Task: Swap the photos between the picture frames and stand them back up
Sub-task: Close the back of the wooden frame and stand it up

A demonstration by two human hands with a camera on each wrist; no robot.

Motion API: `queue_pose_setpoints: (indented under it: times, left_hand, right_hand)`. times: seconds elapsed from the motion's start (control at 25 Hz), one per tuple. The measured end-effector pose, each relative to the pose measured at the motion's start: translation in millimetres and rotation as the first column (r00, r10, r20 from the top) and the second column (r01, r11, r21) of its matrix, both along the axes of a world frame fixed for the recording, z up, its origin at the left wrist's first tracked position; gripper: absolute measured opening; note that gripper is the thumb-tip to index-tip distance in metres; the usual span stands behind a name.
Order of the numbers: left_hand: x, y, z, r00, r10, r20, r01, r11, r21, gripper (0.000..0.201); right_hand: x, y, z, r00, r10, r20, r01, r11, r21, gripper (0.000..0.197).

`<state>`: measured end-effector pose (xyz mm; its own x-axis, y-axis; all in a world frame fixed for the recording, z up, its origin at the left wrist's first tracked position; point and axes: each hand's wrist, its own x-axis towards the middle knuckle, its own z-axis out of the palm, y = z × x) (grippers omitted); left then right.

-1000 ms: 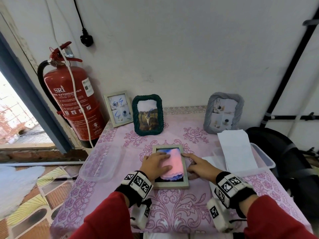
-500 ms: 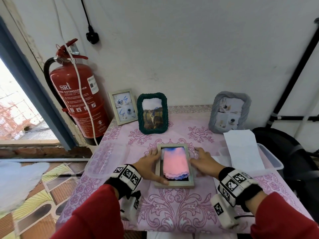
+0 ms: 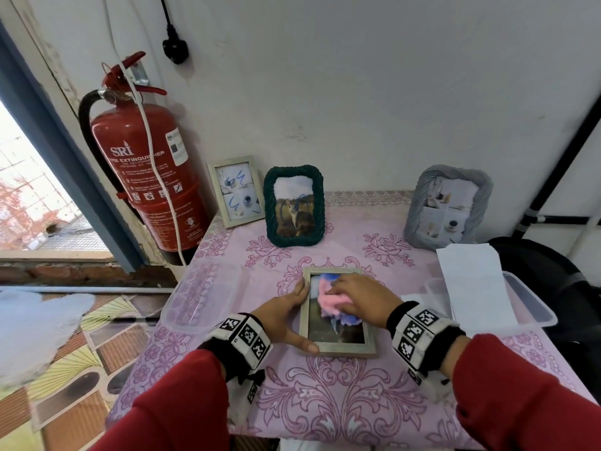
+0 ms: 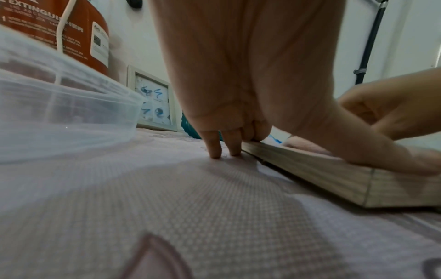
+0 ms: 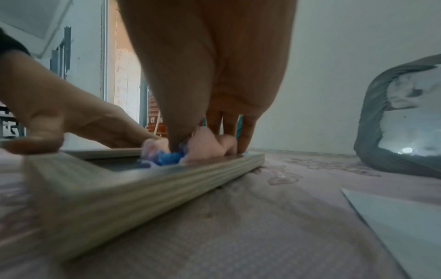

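A pale wooden picture frame [image 3: 344,348] lies flat, glass up, in the middle of the pink table. On its glass sits a bunched pink and blue cloth [image 3: 328,304], gripped by my right hand [image 3: 338,296]; the right wrist view shows thumb and fingers pinching the cloth [image 5: 167,156] against the frame [image 5: 143,181]. My left hand [image 3: 292,315] spans the frame's left edge. Its thumb presses the near corner of the frame [image 4: 322,169], and its fingertips [image 4: 216,149] touch the tablecloth beside it. A dark photo shows under the glass.
Three frames stand at the wall: a small pale one [image 3: 236,190], a green rope one [image 3: 294,206] and a grey one [image 3: 447,206]. A clear tub [image 3: 195,294] is at left, another tub with white paper [image 3: 468,284] at right. A fire extinguisher [image 3: 146,177] hangs at left.
My left hand left the cloth for the frame's left edge. The cloth then lay flat; my right hand has now moved onto it and bunched it up.
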<state>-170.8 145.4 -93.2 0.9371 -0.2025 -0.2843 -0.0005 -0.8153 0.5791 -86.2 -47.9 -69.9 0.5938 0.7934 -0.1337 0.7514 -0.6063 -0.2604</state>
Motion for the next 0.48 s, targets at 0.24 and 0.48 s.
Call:
queue_pose_setpoints:
  times: [0.24, 0.48]
  left_hand:
    - [3.7, -0.5, 0.0, 0.999, -0.026, 0.024, 0.025, 0.999, 0.045, 0.120]
    - [3.2, -3.0, 0.8, 0.999, -0.031, 0.025, 0.029, 0.997, 0.072, 0.123]
  right_hand:
    - [17.5, 19.4, -5.7, 1.000, 0.002, -0.020, 0.000, 0.994, 0.107, 0.023]
    - [-9.8, 14.2, -16.4, 0.983, 0.185, 0.012, -0.186, 0.982, 0.037, 0.025]
